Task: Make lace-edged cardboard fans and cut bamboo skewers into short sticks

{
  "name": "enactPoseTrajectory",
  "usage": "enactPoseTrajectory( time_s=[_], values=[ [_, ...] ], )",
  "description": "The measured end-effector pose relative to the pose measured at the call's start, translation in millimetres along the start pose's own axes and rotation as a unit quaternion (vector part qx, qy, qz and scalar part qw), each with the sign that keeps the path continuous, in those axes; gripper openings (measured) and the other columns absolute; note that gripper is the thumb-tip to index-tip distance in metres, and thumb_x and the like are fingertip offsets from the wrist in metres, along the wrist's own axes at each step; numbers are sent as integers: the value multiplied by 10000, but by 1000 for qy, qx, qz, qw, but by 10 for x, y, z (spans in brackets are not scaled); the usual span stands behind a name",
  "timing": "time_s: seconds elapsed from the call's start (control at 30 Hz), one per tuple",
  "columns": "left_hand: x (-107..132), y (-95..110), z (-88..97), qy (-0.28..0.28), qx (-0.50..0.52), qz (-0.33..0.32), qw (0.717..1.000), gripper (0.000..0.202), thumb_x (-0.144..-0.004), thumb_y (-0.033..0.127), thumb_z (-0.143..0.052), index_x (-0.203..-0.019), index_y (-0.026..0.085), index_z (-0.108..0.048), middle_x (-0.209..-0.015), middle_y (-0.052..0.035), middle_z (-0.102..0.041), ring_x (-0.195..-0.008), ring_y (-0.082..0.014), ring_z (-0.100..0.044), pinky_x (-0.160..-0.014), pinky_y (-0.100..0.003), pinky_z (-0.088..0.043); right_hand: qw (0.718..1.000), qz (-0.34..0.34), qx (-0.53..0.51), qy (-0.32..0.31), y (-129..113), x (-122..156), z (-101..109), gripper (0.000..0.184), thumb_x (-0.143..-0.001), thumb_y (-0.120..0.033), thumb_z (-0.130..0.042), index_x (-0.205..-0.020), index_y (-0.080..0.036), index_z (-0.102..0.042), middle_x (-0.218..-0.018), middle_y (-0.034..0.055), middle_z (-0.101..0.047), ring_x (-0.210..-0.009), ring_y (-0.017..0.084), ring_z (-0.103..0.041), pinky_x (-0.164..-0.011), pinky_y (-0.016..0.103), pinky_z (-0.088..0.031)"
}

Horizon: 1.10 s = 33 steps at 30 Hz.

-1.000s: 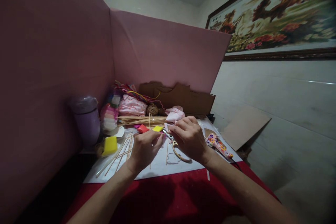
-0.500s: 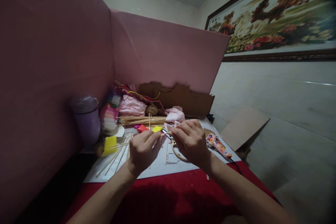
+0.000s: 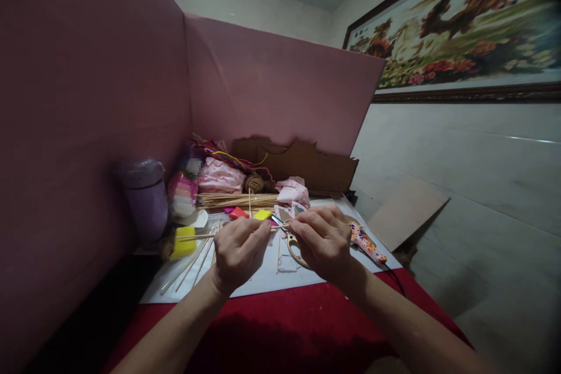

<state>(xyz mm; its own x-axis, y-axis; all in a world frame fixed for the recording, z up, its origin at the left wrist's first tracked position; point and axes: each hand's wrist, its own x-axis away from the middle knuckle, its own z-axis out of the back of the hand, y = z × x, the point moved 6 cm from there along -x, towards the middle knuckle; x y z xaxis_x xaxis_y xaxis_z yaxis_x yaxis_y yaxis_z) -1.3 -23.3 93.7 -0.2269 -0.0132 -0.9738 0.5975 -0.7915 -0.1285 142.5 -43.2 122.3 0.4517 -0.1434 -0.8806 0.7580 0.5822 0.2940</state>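
My left hand (image 3: 241,250) is closed around thin wooden sticks (image 3: 197,238), whose ends stick out to its left past a yellow block. Between the two hands a short length of stick (image 3: 279,227) shows. My right hand (image 3: 322,241) is closed, its thumb and fingertips pinched at the right end of that length; the fingers hide the tip. Behind my right hand lie scissors (image 3: 294,250) with gold handles, partly covered. More loose sticks (image 3: 199,266) lie on the white sheet (image 3: 263,285) left of my left hand.
A bundle of sticks (image 3: 236,201), a twine ball (image 3: 253,183) and torn cardboard (image 3: 298,163) are at the back. Yellow (image 3: 183,243) and red (image 3: 238,213) blocks lie nearer. A lilac bin (image 3: 146,204) stands left; a patterned glue gun (image 3: 367,245) with its cord (image 3: 397,280) lies right.
My right hand has shifted slightly right and down. The stick ends left of my left hand have drawn closer together, and the length between the hands lies flatter.
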Motion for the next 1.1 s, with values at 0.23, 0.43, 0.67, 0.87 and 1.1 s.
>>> enactPoseTrajectory(
  time_s=[0.23, 0.43, 0.67, 0.87, 1.1],
  values=[
    [-4, 10, 28, 13, 3, -15, 1000, 320, -682, 44, -659, -965, 191, -631, -740, -40, -663, -673, -140, -582, -627, -262, -457, 1000, 12, 10, 23, -32, -14, 48, 87, -782, -121, -549, -788, -191, -600, -784, 11, -673, -759, 149, -565, -740, 318, -368],
    [-13, 25, 41, 19, -8, -25, 999, 318, -692, 54, -656, -975, 198, -631, -749, -39, -662, -682, -139, -589, -660, -274, -468, 998, 43, 33, 24, -74, -1, 82, 127, -798, -118, -523, -847, -182, -622, -804, 15, -676, -780, 150, -570, -746, 323, -370],
    [-16, 47, 47, 14, -2, -28, 1000, 285, -721, 50, -627, -960, 204, -628, -766, -40, -673, -715, -148, -599, -688, -292, -466, 994, 74, 75, 35, -117, 62, 97, 111, -826, -170, -525, -858, -201, -627, -809, 7, -666, -785, 145, -562, -757, 321, -368],
    [-19, -272, 16, 59, 142, 201, 967, 82, -769, 114, -600, -805, 186, -616, -667, 3, -633, -600, -104, -565, -606, -233, -454, 988, 57, 114, 88, -169, -3, 187, 162, -799, -200, -596, -949, -250, -630, -960, 23, -645, -927, 177, -526, -892, 366, -370],
    [145, -795, -193, 178, 464, 493, 714, 172, -736, 301, -659, -752, 175, -543, -623, 25, -575, -545, -70, -526, -501, -162, -430, 981, -189, -35, -38, 133, 149, -282, 67, -825, -214, -563, -817, -195, -627, -962, 62, -588, -942, 201, -512, -836, 354, -395]
  ],
)
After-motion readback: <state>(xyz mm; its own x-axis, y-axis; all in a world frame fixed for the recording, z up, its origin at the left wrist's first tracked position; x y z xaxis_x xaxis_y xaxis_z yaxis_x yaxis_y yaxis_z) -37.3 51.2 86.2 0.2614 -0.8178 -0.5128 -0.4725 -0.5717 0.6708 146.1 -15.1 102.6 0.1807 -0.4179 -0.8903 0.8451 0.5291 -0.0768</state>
